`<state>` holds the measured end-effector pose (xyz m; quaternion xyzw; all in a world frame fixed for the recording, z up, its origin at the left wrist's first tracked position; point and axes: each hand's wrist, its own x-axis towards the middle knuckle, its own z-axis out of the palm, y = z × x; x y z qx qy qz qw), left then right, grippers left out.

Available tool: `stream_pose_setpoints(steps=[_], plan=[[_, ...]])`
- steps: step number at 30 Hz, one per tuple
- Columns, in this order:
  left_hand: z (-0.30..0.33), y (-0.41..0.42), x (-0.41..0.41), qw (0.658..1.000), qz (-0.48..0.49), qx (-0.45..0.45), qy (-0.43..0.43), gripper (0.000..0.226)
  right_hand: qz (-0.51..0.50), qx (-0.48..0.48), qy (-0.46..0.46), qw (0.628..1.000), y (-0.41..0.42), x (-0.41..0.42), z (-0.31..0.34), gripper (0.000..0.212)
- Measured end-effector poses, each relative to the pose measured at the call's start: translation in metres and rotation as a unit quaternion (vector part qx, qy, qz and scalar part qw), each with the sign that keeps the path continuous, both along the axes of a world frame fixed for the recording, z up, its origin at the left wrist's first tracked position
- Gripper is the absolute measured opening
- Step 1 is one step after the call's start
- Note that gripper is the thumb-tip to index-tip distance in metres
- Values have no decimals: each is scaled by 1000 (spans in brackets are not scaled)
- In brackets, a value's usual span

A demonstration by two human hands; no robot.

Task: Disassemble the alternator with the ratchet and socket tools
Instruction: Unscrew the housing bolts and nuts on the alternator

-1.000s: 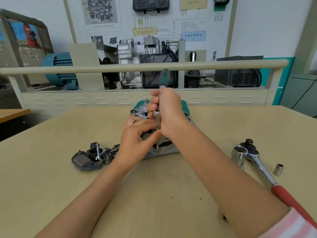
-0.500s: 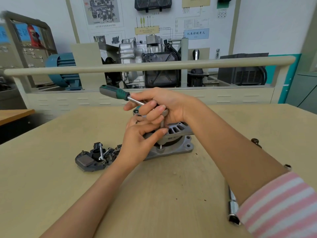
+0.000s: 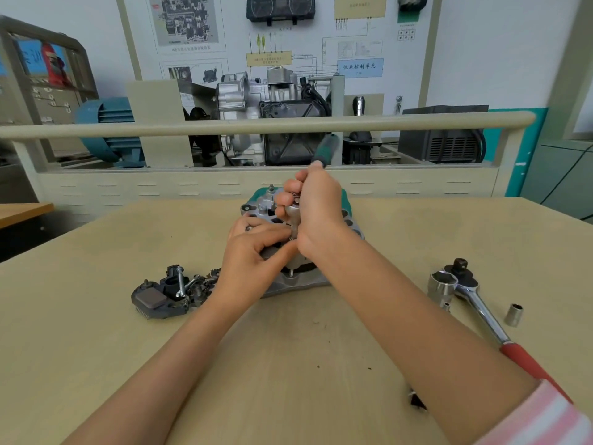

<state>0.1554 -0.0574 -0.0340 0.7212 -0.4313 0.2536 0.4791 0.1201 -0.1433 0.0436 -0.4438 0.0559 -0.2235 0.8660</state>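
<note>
Head view: one alternator (image 3: 301, 277), two hands (both gripping), one ratchet (image 3: 481, 306).

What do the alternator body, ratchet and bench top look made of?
Alternator body: looks like cast aluminium, dull grey and matte. Ratchet: polished, likely chromed steel with mirror glints; its red handle looks like rubber or plastic. Bench top: smooth beige, probably laminate, no grain visible.

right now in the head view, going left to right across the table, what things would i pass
removed dark parts → alternator, under both hands → large socket → ratchet → small socket
</note>
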Motion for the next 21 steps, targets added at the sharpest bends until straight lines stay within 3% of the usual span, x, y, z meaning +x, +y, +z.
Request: stream_pose_setpoints(steps=[5,10,12,15,17,19,21], plan=[[0,-1,1,1000,20,5,7,23,234,-159,83,955,-12,3,14,34],[-2,0,4,999,-15,-23,18,24,490,-304,160,801,-19,14,30,33],[-2,1,8,1000,-25,-16,5,25,528,-295,178,776,-20,19,33,34],[-4,1,11,999,-22,-25,-3,24,543,-252,171,783,-21,22,28,34],[-5,0,10,999,-22,-30,10,17,518,-233,146,810,-21,18,23,33],[-3,2,6,1000,-11,-15,4,8,449,-193,95,867,-20,10,17,32],[-2,2,4,1000,-5,2,-2,8,308,-117,35,943,-15,4,8,32]])
